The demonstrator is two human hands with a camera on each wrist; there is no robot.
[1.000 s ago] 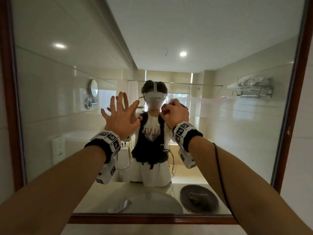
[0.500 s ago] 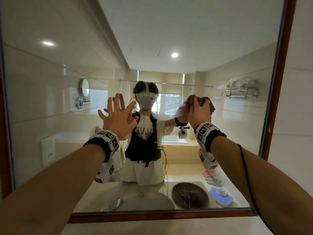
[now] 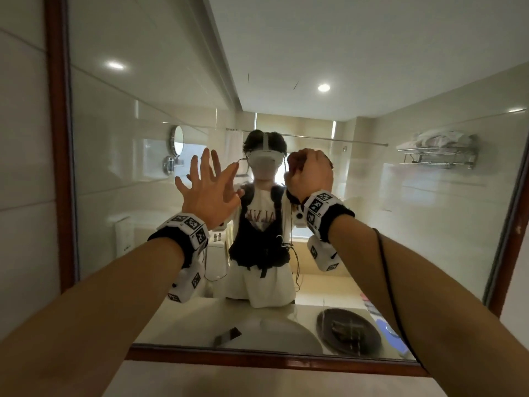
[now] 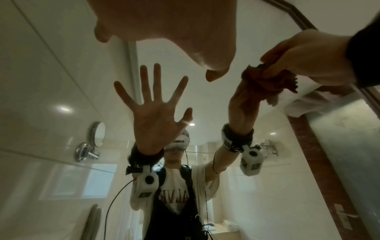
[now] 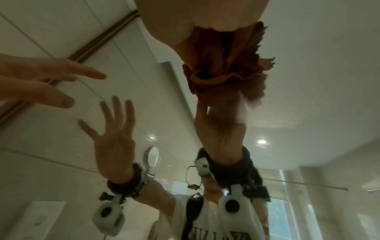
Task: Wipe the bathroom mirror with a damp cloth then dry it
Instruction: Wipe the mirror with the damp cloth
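The bathroom mirror (image 3: 372, 81) in its dark wooden frame (image 3: 60, 138) fills the head view. My right hand (image 3: 310, 173) is a fist at mid-height, gripping a bunched brown cloth (image 5: 224, 68) against the glass. The cloth (image 4: 265, 79) meets its own reflection under the right hand (image 4: 308, 56). To its left, my left hand (image 3: 209, 184) is raised with straight, spread fingers and holds nothing. It is close in front of the glass, and I cannot tell if it touches. The left fingers (image 5: 51, 84) show at the right wrist view's left edge.
A pale counter (image 3: 229, 379) runs below the lower frame. Tiled wall (image 3: 23, 167) borders the mirror on the left. The glass reflects a basin, a dark round plate, a phone, a towel rack and a small round wall mirror.
My right hand with the cloth went right across the glass, then came back left to the middle. The left hand stayed spread where it was. The head view turned left.
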